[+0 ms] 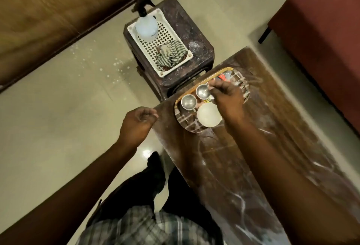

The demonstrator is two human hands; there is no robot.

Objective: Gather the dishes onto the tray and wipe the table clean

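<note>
Head view, looking down. One dark marbled worktop [243,167] carries one oval tray [185,122] at its far left corner. The tray holds two steel cups and one white bowl [209,115]. The near cup [189,102] and the far cup [202,91] stand side by side along the tray's left rim, and the bowl sits just beside both, nearer the person. A small red item [222,77] lies at the tray's far end; what it is cannot be told.

The right hand [227,98] reaches over the tray, its fingers [212,86] curled and pinching the far cup at its right edge. The left hand [138,122] hangs off the worktop's left edge above the floor, fingers loosely curled and holding nothing.

Beyond the tray stands one dark stool [198,36] with one white basket [169,70] on top. The basket holds one spray bottle [146,28] and one striped cloth [169,54], well apart from the tray.
</note>
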